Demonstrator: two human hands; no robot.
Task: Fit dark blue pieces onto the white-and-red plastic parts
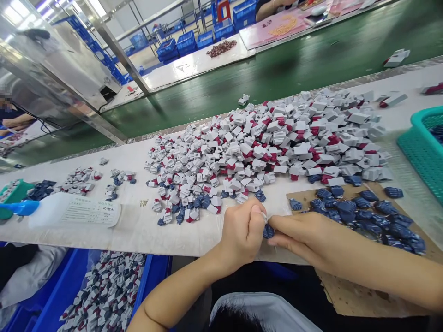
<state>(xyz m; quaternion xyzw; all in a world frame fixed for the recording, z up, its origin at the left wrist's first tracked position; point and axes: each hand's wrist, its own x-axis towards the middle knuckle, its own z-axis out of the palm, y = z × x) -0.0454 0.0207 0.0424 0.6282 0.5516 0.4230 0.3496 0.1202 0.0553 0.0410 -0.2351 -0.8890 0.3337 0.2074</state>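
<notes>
My left hand [242, 233] and my right hand [304, 235] meet at the near edge of a white-covered bench [134, 230]. Between my fingertips is a small dark blue plastic part [268, 231], partly hidden by my fingers. A large heap of white-and-red plastic parts [263, 147] lies just beyond my hands. To my right, loose dark blue plastic parts [360, 212] lie on a cardboard sheet [301, 196]. Left of my hands, a smaller scatter of joined white, red and blue parts [187, 203] spreads along the bench.
A blue bin [72, 286] of assembled parts stands below the bench on the left. A teal plastic basket [424, 143] sits at right. A labelled glue bottle [72, 210] lies at left. A green conveyor belt [242, 87] runs behind the bench, with a co-worker's arm [273, 7] beyond.
</notes>
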